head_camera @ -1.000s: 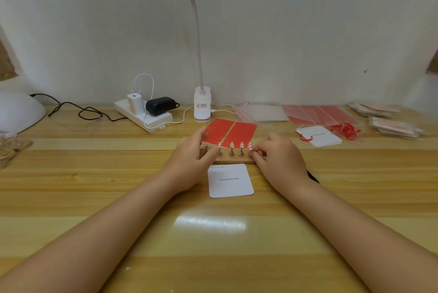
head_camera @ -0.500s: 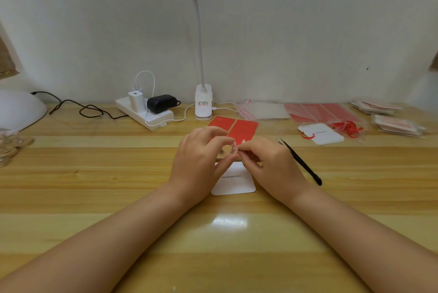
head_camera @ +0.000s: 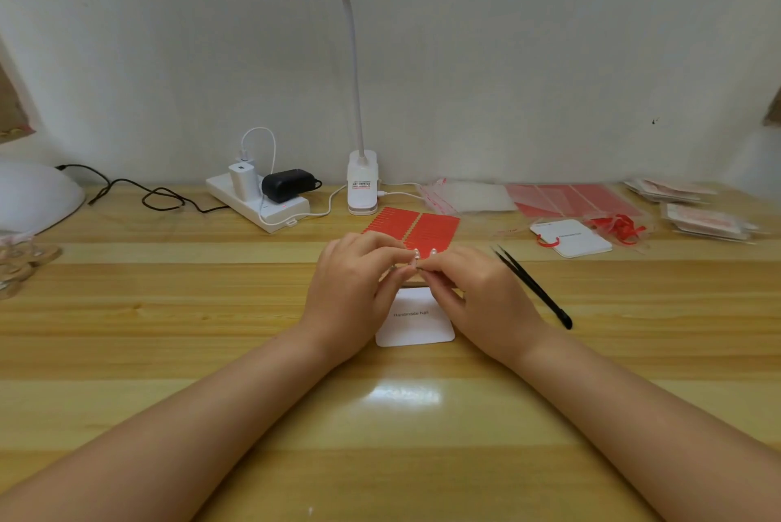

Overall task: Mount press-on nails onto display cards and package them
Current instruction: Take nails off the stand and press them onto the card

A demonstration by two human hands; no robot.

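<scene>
A white display card printed "Handmade Nail" lies flat on the wooden desk, partly under my hands. Just above it, my left hand and my right hand meet fingertip to fingertip and pinch a small pale press-on nail between them. A wooden nail stand with pale nails on pegs is mostly hidden behind my fingers. Red adhesive strip sheets lie just beyond the stand.
Black tweezers lie to the right of my right hand. A spare white card with a red ring, clear bags, red sheets and packed sets sit at back right. A lamp base and power strip stand behind.
My hands left the ends of the nail stand, came together over its middle and now pinch one nail. The tweezers, earlier hidden under my right arm, lie uncovered.
</scene>
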